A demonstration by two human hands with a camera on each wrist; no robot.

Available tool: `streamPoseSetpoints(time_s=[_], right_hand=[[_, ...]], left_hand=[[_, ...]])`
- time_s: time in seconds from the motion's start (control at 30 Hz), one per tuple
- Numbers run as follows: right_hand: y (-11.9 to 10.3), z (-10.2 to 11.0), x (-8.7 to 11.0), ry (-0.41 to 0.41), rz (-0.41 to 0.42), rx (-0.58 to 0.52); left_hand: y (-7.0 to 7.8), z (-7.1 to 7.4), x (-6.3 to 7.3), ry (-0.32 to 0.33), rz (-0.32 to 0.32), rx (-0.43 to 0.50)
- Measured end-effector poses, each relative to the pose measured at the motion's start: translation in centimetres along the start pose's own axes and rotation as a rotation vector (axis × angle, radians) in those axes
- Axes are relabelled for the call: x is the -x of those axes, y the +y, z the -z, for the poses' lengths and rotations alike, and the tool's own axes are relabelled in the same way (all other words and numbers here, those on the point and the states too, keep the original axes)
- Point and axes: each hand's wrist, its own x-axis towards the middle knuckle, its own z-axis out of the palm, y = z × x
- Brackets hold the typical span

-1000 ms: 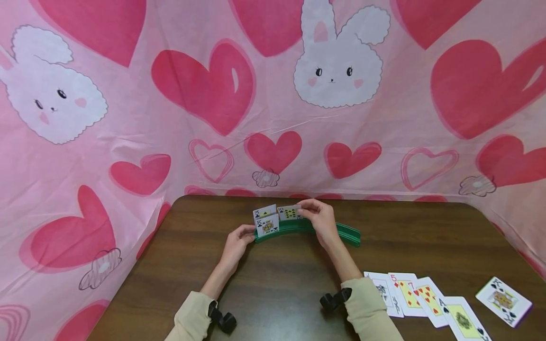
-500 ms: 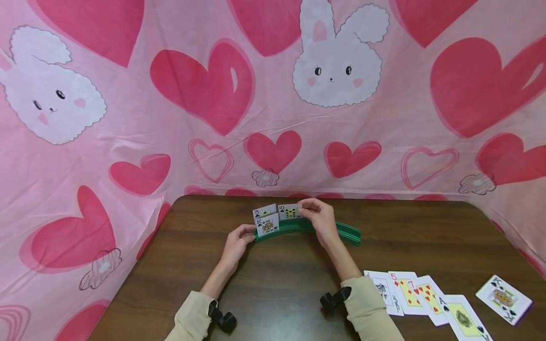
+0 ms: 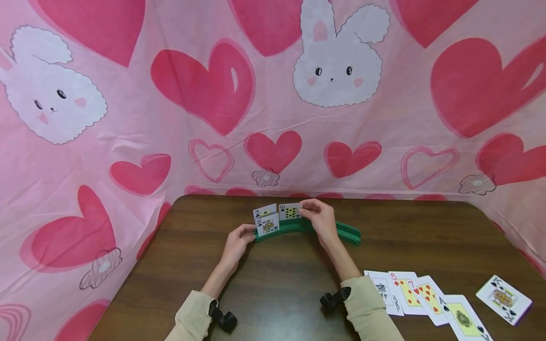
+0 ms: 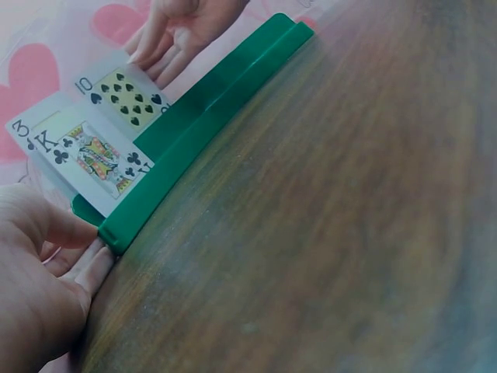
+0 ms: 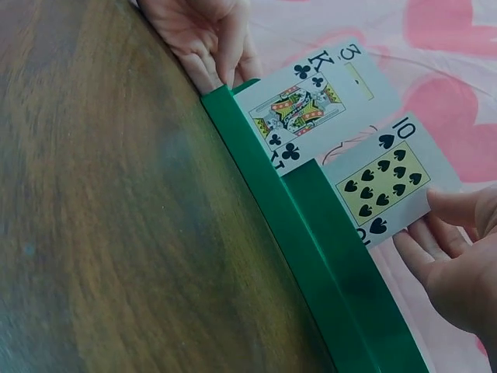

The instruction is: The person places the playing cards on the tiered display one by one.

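Observation:
A curved green card holder stands on the far part of the table. My left hand pinches its left end between thumb and fingers. Upright in the holder near that end is a king of clubs, with a three card in the row behind, mostly covered. To the right of them, the ten of spades is in the back row. Its right edge is pinched between the thumb and fingers of my right hand. In the left wrist view, the ten of spades shows behind the king.
Overlapping face-up cards lie at the front right: a face card, five of diamonds, seven of hearts and ace of spades. Farther right is a king of spades on a stack. A pink curtain hangs behind the table.
The ten of spades has shifted slightly to the right along the holder, with my right hand holding it. My left hand has stayed at the holder's end.

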Motion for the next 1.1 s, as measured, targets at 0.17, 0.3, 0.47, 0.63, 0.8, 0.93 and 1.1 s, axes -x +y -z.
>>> streamPoseSetpoints(time_s=[0.17,0.3,0.47,0.63,0.8,0.93,1.1], right_hand=[[-0.2,0.7,0.0,0.016,0.005,-0.009],[-0.6,1.9,0.0,0.01,0.011,-0.019],[-1.2,3.8,0.4,0.002,0.026,0.036],[-1.5,5.8,1.1,-0.025,0.061,0.105],[-1.7,7.8,1.9,-0.055,0.084,0.172],[-1.8,9.7,2.8,-0.081,0.096,0.234],[-1.9,12.1,3.9,-0.109,0.076,0.347]], left_hand=[[0.1,0.0,0.0,-0.007,-0.003,-0.005],[0.1,-0.1,-0.1,-0.01,-0.004,-0.002],[0.1,0.0,-0.2,-0.005,0.0,0.002],[0.1,0.1,0.0,-0.008,0.005,0.0],[0.0,0.2,0.0,-0.009,0.009,0.003],[-0.1,0.1,0.0,-0.007,0.009,0.005],[0.0,0.1,0.0,-0.009,0.006,0.009]])
